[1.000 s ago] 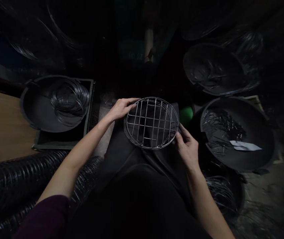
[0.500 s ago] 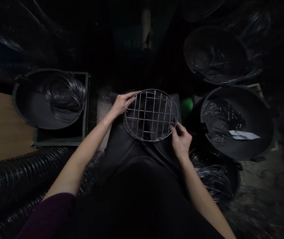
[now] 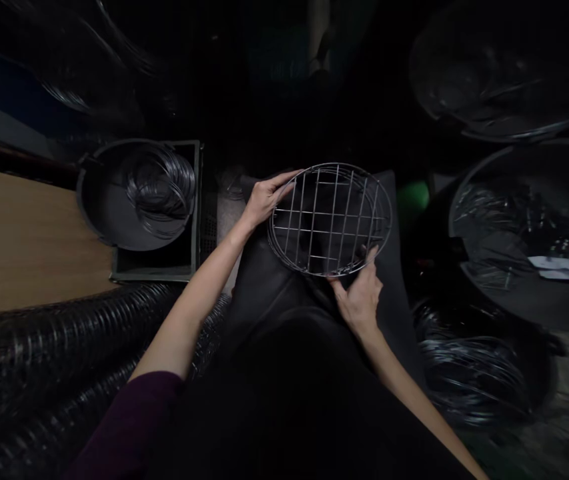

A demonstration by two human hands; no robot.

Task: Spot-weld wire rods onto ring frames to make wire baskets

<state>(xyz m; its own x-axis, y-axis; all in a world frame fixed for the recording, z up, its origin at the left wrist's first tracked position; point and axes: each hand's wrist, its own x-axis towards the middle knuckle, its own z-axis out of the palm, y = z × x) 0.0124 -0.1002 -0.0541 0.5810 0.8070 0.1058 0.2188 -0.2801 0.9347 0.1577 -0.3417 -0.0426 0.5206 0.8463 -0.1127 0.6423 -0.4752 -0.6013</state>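
Note:
A round wire grid rack (image 3: 329, 220) of shiny metal lies flat over my lap, which is covered by dark cloth (image 3: 274, 293). My left hand (image 3: 264, 198) grips the rack's left rim, fingers curled over the top edge. My right hand (image 3: 359, 293) pinches the near rim from below, thumb and fingers closed on the wire.
A dark basin (image 3: 114, 200) with wire rings (image 3: 162, 183) sits in a green crate at the left, beside a wooden surface (image 3: 19, 240). Long rows of stacked wire rings (image 3: 39, 347) lie at lower left. More dark basins with wire pieces (image 3: 514, 227) stand at right, and wire rings (image 3: 469, 380) below them.
My right hand slid along the rim from the right side to the near edge. The view shifted, so the rack and basins now sit further right.

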